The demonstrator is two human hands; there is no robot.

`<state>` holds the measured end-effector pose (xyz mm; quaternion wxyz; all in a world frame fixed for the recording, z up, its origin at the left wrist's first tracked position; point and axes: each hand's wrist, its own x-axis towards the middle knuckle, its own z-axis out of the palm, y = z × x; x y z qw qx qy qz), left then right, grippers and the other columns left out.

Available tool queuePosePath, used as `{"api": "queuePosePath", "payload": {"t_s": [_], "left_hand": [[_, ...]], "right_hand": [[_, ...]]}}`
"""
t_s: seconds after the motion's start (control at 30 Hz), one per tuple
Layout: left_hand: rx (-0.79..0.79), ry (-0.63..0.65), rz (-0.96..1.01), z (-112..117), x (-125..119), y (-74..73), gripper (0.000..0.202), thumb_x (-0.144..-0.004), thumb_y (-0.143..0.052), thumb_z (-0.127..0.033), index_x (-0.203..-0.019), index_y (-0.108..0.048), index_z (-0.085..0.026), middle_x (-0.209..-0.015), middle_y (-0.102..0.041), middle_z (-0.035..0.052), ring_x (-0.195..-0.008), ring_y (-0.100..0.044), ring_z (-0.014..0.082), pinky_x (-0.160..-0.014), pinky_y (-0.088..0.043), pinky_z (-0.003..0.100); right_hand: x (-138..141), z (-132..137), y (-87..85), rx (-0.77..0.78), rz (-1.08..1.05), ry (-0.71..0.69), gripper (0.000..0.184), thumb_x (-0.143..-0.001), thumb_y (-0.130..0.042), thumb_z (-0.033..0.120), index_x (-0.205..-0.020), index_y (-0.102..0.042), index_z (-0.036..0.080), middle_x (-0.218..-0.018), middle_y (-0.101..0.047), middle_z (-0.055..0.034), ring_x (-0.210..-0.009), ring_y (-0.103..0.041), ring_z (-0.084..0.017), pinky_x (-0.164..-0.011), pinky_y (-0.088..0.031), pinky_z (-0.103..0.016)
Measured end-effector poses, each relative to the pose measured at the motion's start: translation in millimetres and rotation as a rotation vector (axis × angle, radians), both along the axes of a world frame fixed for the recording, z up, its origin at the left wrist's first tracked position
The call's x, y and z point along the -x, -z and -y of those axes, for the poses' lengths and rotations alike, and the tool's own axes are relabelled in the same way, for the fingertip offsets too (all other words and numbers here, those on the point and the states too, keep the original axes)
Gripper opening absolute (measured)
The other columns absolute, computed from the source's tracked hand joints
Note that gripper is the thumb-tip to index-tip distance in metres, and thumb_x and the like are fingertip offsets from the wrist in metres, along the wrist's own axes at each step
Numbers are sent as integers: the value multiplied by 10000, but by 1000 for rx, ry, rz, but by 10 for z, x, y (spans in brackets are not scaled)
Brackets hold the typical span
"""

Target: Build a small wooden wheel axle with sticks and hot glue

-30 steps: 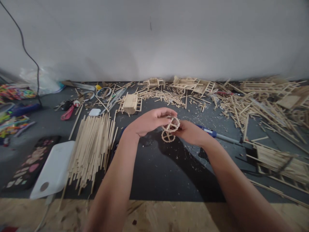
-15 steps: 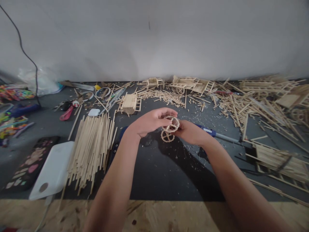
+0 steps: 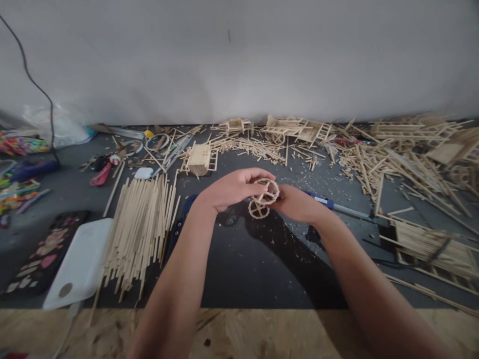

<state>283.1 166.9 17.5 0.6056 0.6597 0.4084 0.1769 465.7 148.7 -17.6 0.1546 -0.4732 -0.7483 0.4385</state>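
Observation:
Two small spoked wheels made of thin wooden pieces are between my hands over the dark mat. My left hand (image 3: 235,188) reaches from the left, with thumb and fingers closed on the upper wheel (image 3: 270,192). From the right, my right hand (image 3: 295,202) has its fingers curled against that wheel's right edge; its fingertips are partly hidden. Just below the upper wheel shows the lower wheel (image 3: 259,210); whether the two are joined I cannot tell. Behind my right wrist lies a blue-handled tool with a clear shaft (image 3: 325,201).
A bundle of thin sticks (image 3: 140,229) lies left, beside a white power bank (image 3: 80,264) and a dark patterned phone case (image 3: 48,249). Stick-built models (image 3: 200,158) and cut pieces (image 3: 250,147) line the wall. A slatted stick frame (image 3: 434,244) lies at the right.
The upper wheel has turned slightly in my fingers. Both hands stay in nearly the same place, and the whole view has shifted a little.

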Motion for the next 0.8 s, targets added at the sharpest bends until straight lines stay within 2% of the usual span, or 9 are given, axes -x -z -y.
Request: {"api": "queuePosePath", "payload": {"t_s": [0.3, 0.57, 0.8], "left_hand": [[6, -1, -26, -6, -6, 7, 324, -819, -561, -332, -1126, -600, -236, -1146, -626, 75, -1000, -595, 218, -822, -457, 360], [-23, 12, -35, 12, 8, -18, 345, -821, -558, -355, -1144, -586, -237, -1171, -611, 85, -1015, -588, 224, -826, -459, 364], [-51, 19, 19, 21, 22, -38, 330, -840, -542, -308, -1160, -556, -231, -1185, -601, 74, -1052, -577, 215, -867, -454, 369]], "right_hand": [[11, -2, 18, 34, -29, 11, 195, -788, -592, 292, -949, -679, 222, -896, -697, -35, -874, -588, -237, -774, -449, -356], [5, -2, 14, 25, -26, -5, 196, -790, -581, 292, -938, -679, 211, -888, -703, -25, -862, -598, -226, -766, -457, -331], [4, -17, 46, -7, -29, -30, 178, -801, -539, 254, -932, -656, 227, -923, -709, -17, -852, -610, -211, -764, -459, -319]]}}
